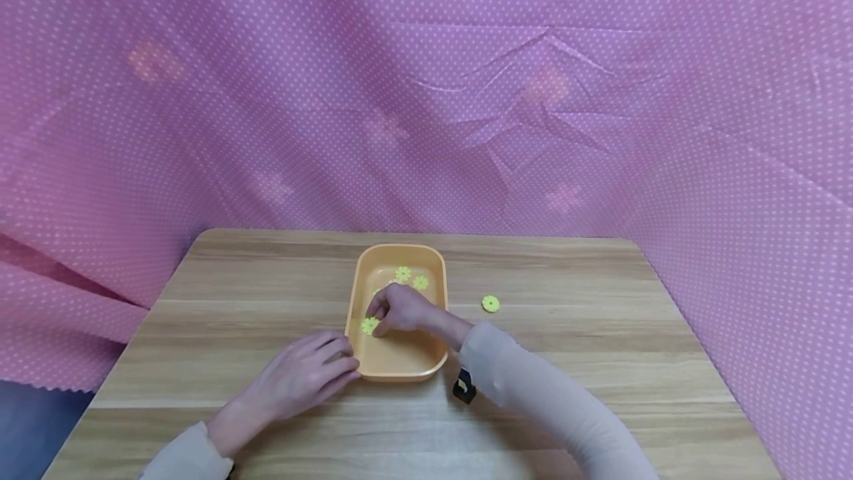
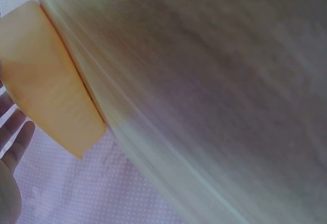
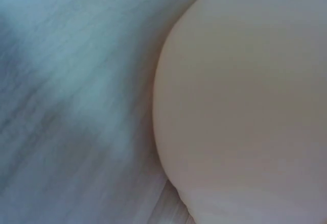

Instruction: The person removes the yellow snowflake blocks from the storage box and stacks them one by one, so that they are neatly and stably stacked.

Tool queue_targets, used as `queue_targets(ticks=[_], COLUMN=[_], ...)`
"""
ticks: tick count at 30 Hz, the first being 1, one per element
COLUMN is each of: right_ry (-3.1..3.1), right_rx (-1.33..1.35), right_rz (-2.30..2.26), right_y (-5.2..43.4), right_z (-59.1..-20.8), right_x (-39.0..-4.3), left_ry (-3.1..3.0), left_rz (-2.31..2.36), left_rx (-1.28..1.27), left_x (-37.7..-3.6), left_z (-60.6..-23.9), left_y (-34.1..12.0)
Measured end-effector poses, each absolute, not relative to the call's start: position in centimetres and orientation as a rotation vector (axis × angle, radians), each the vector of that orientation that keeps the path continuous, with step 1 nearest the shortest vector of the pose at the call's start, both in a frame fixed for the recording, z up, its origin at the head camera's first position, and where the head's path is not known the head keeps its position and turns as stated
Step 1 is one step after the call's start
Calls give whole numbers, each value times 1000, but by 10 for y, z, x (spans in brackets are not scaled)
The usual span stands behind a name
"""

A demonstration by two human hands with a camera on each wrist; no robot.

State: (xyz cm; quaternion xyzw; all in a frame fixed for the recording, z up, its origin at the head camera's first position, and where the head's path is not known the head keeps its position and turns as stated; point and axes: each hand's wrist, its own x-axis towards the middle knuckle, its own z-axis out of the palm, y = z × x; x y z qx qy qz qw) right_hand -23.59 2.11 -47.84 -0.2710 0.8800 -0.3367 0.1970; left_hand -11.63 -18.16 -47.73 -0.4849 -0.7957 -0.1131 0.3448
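Dial centred on the orange tray (image 1: 400, 375), 12 pointing away from me; its long axis runs 12 to 6. Yellow flower-shaped piece (image 1: 368, 327) lies on the tray floor toward 8: at 8 from my right hand (image 1: 406, 307), at 2 from my left hand (image 1: 312, 376). Right is nearer, fingers bent, thumb touching or just beside the piece; whether I pinch it, cannot tell. Left: fingers loosely spread at the tray's side, between 7 and 8, no grip showing. Hands apart. More yellow pieces (image 1: 403, 273) inside at 12 and 1; a loose yellow disc (image 1: 490, 304) outside at 3. Surface: wood-grain table (image 1: 266, 295), far corners rounded. Room: pink-purple dotted cloth (image 1: 426, 95) at 9, 12, 3.
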Motion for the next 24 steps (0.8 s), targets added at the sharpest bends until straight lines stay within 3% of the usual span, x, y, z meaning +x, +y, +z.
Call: queue_targets(ticks=[24], right_ry=[2421], right_rx=[-749], right_rz=[-1024], right_y=[34], right_z=[-472], right_x=[-241], left_ry=[-2096], left_rz=[-293], left_rx=[-1253], left_x=[-115], left_z=[-478], left_y=[-183])
